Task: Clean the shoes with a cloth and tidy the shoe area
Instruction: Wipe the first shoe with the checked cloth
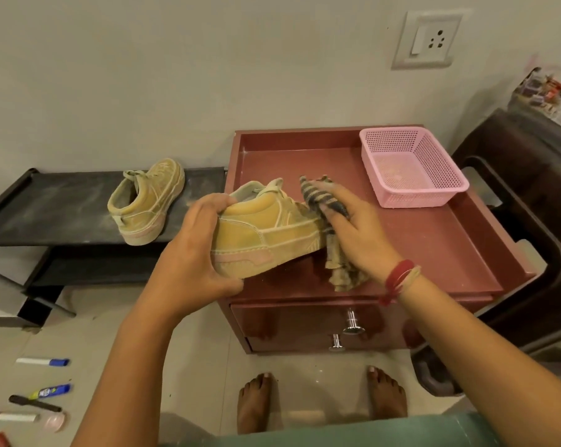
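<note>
1. the left hand (pixel 195 250) grips the heel end of a tan shoe (pixel 266 230), thumb over the collar and fingers curled under the sole.
2. the shoe is held on its side over the front left part of a red-brown cabinet (pixel 450 246), toe pointing right and tilted a little upward.
3. the right hand (pixel 353 233) holds a striped cloth (pixel 324 201) against the toe end of the shoe; the cloth is wound over its fingers, which lie only slightly bent, and a loose end hangs below the palm. the thumb is hidden.
4. a red thread band (pixel 398 279) circles the right wrist.
5. a second tan shoe (pixel 147 201) stands upright on a dusty dark rack (pixel 47 204) left of the cabinet, heel toward the camera.
6. a pink basket (pixel 411 169) sits in the back right corner of the cabinet's tray-like top.
7. the cabinet's front shows two metal knobs (pixel 353 324).
8. markers and pens (pixel 42 361) lie scattered on the floor at lower left.
9. a wall socket (pixel 426 40) is mounted above the cabinet.
</note>
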Demonstrator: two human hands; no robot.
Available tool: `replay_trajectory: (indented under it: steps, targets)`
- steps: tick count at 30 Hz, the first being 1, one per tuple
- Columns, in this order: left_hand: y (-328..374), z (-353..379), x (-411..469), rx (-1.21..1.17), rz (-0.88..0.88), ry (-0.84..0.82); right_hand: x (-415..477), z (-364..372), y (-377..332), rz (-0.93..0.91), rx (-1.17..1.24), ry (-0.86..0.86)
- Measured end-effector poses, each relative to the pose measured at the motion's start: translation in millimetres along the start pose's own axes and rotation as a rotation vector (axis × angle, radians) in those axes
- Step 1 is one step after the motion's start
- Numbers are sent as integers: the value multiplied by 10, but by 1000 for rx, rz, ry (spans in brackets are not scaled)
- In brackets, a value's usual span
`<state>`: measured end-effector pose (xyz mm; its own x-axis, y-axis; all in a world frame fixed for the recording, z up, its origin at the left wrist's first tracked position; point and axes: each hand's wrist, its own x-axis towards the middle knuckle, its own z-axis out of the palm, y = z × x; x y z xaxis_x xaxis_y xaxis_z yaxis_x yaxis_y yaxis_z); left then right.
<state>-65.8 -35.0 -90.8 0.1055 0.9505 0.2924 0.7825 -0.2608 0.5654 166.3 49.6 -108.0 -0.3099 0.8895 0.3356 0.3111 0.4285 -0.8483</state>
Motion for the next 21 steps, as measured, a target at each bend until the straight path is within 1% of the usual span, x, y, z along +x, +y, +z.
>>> replay_trajectory:
  steps: [2, 3, 4, 8, 9, 11, 12, 13, 14, 16, 17, 18, 19, 21]
  targets:
    - [-7, -6, 10, -4, 9, -6, -114, 172, -61, -90, -125, -176]
    - [-8, -9, 20, -12, 8, -10, -163, 209, -44, -127, -193, -234]
    - [-9, -12, 24, -16, 3, -15, -167, 201, -4, -129, -233, -245]
    - [12, 10, 0, 29, 29, -22, -31, 58, 80, 105, -297, -99]
    - [22, 17, -3, 38, 34, -22, -52, 81, 20, 82, -264, -103]
    - [21, 9, -2, 37, 21, -10, -180, 180, -117, -69, -164, -188]
    - [16, 1, 2, 29, 10, -3, -263, 218, -169, -132, -156, -252]
    - [18, -6, 6, 17, -1, 3, -291, 213, -156, -156, -200, -283]
    - [28, -9, 8, 8, -6, 1, -250, 172, -105, -130, -274, -253]
    - [58, 1, 5, 25, 11, -13, -121, 66, 18, 31, -382, -124]
    - [72, 18, -2, 54, 26, -16, -86, 39, 49, 97, -395, -99]
    - [82, 39, -7, 85, 35, -16, -89, 42, 36, 112, -360, -100]
    - [89, 55, -9, 100, 35, -15, -127, 71, -6, 83, -283, -121]
    - [88, 62, 3, 86, 19, -7, -253, 155, -121, -34, -167, -202]
